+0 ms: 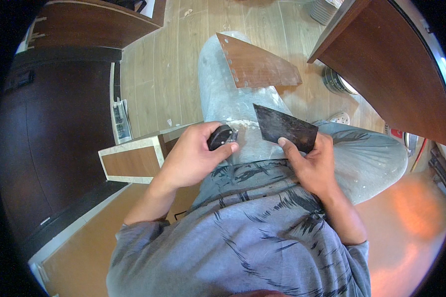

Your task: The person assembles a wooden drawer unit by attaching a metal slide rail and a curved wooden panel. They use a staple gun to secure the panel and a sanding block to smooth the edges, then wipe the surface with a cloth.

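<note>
My left hand [191,153] is closed round a small black rounded tool [220,137] with metal bits at its front; its exact kind is hard to tell. In my right hand [312,163] is a dark, thin four-sided sheet piece [285,126], pinched by a lower edge with the thumb on top. The tool and the sheet are apart, both above my lap. Beyond them, a reddish-brown wood-grain panel piece [265,63] with a row of pale spots along its left edge lies over my dusty grey trouser leg [213,69].
A wood-topped box with pale edging [132,159] stands at my left, near a dark door [64,133]. On the right, a brown cabinet panel [386,64] leans in over a tin [338,80]. A grey bucket [324,11] stands farther back on the plank floor [153,74].
</note>
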### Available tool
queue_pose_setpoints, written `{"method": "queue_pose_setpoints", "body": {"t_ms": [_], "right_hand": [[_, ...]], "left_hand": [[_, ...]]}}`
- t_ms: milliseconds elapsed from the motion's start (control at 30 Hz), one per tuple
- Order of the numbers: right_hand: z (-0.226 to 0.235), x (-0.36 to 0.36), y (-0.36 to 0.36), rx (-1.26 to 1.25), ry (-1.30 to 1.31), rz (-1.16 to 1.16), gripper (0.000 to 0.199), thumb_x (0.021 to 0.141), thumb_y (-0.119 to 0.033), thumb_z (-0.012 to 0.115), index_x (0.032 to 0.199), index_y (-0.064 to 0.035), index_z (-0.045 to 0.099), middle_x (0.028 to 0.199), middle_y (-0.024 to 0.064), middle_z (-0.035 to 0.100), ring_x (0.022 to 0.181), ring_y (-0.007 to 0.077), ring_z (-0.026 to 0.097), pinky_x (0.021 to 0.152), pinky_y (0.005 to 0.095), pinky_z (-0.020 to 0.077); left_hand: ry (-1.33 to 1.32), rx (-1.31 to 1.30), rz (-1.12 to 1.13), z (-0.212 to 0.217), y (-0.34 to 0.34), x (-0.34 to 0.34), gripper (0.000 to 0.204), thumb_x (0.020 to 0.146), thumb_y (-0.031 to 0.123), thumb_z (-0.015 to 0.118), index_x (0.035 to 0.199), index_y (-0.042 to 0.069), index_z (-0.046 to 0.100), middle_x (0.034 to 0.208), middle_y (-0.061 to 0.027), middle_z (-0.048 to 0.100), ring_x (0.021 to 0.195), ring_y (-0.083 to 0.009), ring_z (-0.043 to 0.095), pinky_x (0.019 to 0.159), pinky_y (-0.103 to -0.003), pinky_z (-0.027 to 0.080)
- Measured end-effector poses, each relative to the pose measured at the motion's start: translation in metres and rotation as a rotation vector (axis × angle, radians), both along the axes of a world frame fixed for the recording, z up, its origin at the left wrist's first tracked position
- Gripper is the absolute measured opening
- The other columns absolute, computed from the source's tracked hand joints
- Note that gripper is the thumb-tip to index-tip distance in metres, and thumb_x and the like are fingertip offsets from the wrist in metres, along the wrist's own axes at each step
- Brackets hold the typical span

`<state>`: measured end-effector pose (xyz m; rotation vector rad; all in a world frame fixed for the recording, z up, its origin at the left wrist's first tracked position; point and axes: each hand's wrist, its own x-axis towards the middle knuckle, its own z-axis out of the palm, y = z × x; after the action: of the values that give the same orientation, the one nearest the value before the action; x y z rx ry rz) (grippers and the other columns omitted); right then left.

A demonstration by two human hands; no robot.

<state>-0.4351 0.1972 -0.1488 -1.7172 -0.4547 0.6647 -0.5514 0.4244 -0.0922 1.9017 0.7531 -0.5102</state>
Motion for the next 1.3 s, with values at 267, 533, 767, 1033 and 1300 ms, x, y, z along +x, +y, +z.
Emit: {"method": "queue_pose_setpoints", "body": {"t_ms": [267,533,767,1033,1300], "right_hand": [[-0.009,0.009,-0.028,-0.057,0.227,0.133,0.013,0.09,-0.005,0.072,0.098,0.0045,0.068,0.083,0.0131,0.068,0.076,0.0155,0.061,0.075,0.0325,0.0517],[-0.02,0.008,-0.013,0.038,0.072,0.189,0.037,0.093,-0.007,0.071,0.127,0.0036,0.06,0.098,0.0172,0.069,0.09,0.0208,0.063,0.085,0.0356,0.0522],[-0.029,0.008,0.009,0.151,0.135,0.119,0.044,0.093,-0.008,0.074,0.133,0.0028,0.059,0.106,0.0185,0.072,0.101,0.0192,0.067,0.091,0.0352,0.0531],[-0.026,0.009,0.01,0.045,-0.016,0.213,0.039,0.092,-0.004,0.073,0.129,-0.0011,0.061,0.103,0.0169,0.072,0.093,0.0208,0.068,0.082,0.036,0.054],[-0.028,0.002,0.038,0.211,0.082,0.312,0.054,0.088,-0.007,0.079,0.138,-0.0037,0.057,0.111,0.0198,0.073,0.098,0.0303,0.074,0.086,0.0408,0.0568]], "left_hand": [[-0.083,0.324,-0.136,0.008,-0.013,0.004,0.024,0.09,0.016,0.08,0.104,-0.002,0.071,0.072,-0.0157,0.066,0.061,-0.0229,0.061,0.062,-0.039,0.05],[-0.083,0.296,-0.088,0.0,0.005,-0.014,0.021,0.084,0.013,0.083,0.1,0.003,0.074,0.078,-0.0086,0.069,0.069,-0.0147,0.062,0.066,-0.034,0.051],[-0.286,0.424,-0.406,-0.026,-0.014,-0.042,0.017,0.074,0.01,0.084,0.09,0.009,0.079,0.085,-0.0086,0.076,0.079,-0.0295,0.07,0.073,-0.041,0.057],[-0.247,0.503,-0.414,-0.046,-0.028,-0.046,0.02,0.071,0.009,0.082,0.09,0.011,0.081,0.087,-0.007,0.077,0.082,-0.0268,0.069,0.074,-0.038,0.057],[-0.329,0.221,-0.14,0.016,-0.012,-0.04,0.009,0.071,0.006,0.083,0.08,0.009,0.081,0.073,-0.0047,0.074,0.067,-0.0213,0.064,0.067,-0.038,0.052]]}}
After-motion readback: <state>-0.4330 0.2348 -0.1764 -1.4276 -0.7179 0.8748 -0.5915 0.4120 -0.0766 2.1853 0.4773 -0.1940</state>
